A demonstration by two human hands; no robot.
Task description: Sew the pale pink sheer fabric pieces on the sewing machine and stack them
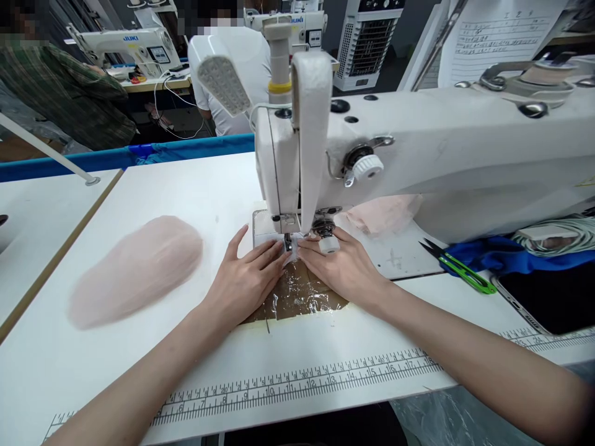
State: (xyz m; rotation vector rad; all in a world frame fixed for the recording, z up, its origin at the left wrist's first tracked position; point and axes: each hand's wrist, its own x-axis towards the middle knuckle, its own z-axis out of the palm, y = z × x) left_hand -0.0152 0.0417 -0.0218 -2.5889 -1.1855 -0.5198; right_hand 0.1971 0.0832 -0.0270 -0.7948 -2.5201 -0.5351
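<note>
The head view showed, well left of both hands, a pale pink, sheer-looking oval piece (134, 272), smooth and softly rounded, lying flat on the white table (186, 365). The left hand (251, 272) lay palm down, open, its fingers extended. Between the two hands' fingertips, at the presser foot (288, 241), was a small whitish, thin-looking cloth (294, 254), mostly hidden. Just below the fingertips spread a shiny brown patch (297, 294). The right hand (344, 266) reached leftward, fingers extended; whether it gripped the cloth I could not tell. Beyond it sat crumpled pale pink fabric (383, 214), then green-handled snips (465, 272) and a phone (553, 300).
</note>
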